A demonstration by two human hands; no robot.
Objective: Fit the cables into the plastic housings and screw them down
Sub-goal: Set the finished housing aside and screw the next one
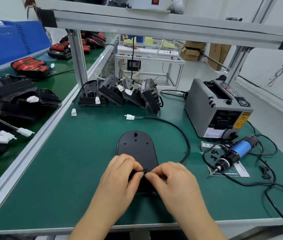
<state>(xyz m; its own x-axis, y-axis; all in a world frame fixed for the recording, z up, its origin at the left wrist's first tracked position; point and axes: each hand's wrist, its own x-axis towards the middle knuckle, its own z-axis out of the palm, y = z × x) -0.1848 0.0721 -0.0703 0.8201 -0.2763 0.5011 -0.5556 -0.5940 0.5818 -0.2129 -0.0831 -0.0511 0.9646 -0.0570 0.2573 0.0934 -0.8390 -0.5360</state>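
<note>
A black oval plastic housing [136, 148] lies flat on the green mat in front of me. A black cable [180, 130] loops from its near right side round to a white connector [130, 117] beyond it. My left hand [120, 174] and my right hand [173, 179] meet at the housing's near end, fingertips pinched together on a small black part there. What exactly each finger grips is hidden. A blue electric screwdriver [232, 155] lies to the right on a paper sheet, next to several loose black screws [214, 154].
A row of finished black housings [120, 93] with white plugs stands at the back of the mat. A grey tape dispenser [216, 106] sits at the right rear. More housings [16, 96] are piled on the left bench. The screwdriver's cord [275, 193] trails over the right front.
</note>
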